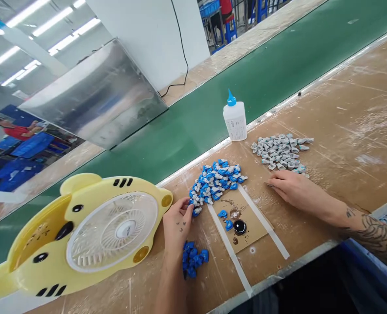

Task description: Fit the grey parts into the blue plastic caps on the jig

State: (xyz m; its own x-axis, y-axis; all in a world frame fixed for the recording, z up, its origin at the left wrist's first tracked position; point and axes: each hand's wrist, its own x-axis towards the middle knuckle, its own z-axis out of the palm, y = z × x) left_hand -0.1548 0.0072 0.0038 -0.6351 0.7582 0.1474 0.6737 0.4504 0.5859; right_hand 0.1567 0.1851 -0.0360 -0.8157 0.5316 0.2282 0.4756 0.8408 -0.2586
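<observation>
My left hand [179, 220] is at the left edge of a pile of blue-and-white pieces [215, 181], its thumb and fingers closed near a piece there; what they hold is too small to make out. My right hand [286, 185] is closed in a pinch just below a pile of grey pieces [280, 150], with a small thin thing at its fingertips. Between the hands lies a cardboard sheet [254, 224] under two white tape strips. On it sit a round black dish [239, 226] and two blue pieces [229, 225], with dark stains around.
A yellow animal-shaped fan [111, 192] lies at the left. A white bottle with a blue nozzle [235, 122] stands by the green belt [187, 117]. Several blue parts [195, 258] lie beside my left forearm. A person [17, 131] is far off at left.
</observation>
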